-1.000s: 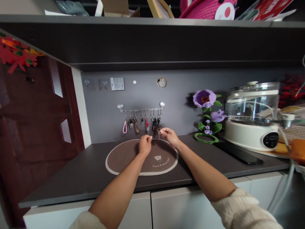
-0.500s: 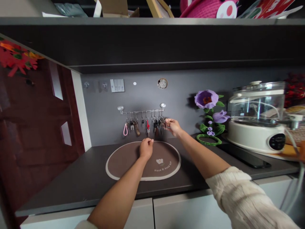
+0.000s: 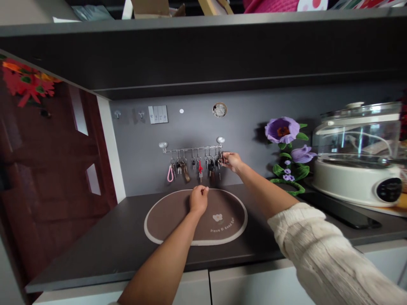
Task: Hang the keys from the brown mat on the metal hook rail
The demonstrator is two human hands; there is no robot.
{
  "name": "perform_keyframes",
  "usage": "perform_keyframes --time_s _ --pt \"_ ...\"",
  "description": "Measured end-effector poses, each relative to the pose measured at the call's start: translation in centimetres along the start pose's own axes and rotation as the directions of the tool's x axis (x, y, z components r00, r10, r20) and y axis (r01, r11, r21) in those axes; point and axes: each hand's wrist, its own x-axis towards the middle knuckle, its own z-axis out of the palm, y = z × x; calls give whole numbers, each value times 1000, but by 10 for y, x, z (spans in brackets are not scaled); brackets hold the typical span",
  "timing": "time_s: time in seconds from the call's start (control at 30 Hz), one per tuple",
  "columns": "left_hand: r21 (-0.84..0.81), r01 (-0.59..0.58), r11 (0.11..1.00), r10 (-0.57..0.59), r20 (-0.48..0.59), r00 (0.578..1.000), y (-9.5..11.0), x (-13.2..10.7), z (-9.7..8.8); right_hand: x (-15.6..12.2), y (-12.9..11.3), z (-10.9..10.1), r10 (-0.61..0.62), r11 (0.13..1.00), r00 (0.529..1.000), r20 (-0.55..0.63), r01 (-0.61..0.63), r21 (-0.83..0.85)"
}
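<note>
A clear rail on suction cups is fixed to the grey wall. Several bunches of keys hang from its hooks, with a pink loop at the left and a red tag in the middle. At the rail's right end, my right hand pinches a small metal loop, perhaps a hook or key ring; the fingers partly hide it. My left hand is closed above the brown oval mat, below the keys. Whatever it may hold is hidden.
Right of the rail stand purple plush flowers, a black phone-like slab and a white appliance with a clear top. A dark shelf overhangs the counter. A red-brown door is at left.
The view has shifted slightly, so the rail and counter appear a little further right. My right hand stays at the rail's right end, its fingers slightly shifted. My left hand stays closed over the mat.
</note>
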Motion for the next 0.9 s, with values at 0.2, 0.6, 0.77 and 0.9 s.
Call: perform_keyframes --time_s 0.2,0.6,0.77,0.9 --pt "5 4 1000 -4 -3 1000 1 0 0 4 0 1 50 998 999 -9 -50 -42" --pt "3 23 1000 -23 -13 1000 0 0 0 8 17 -5 64 996 998 -14 -65 -59" --pt "-3 60 998 -60 5 998 -5 1 4 2 22 -6 62 995 998 -18 -63 -74" --pt "-39 134 990 -133 28 991 -11 2 8 -9 28 -7 92 991 993 -77 -99 -92"
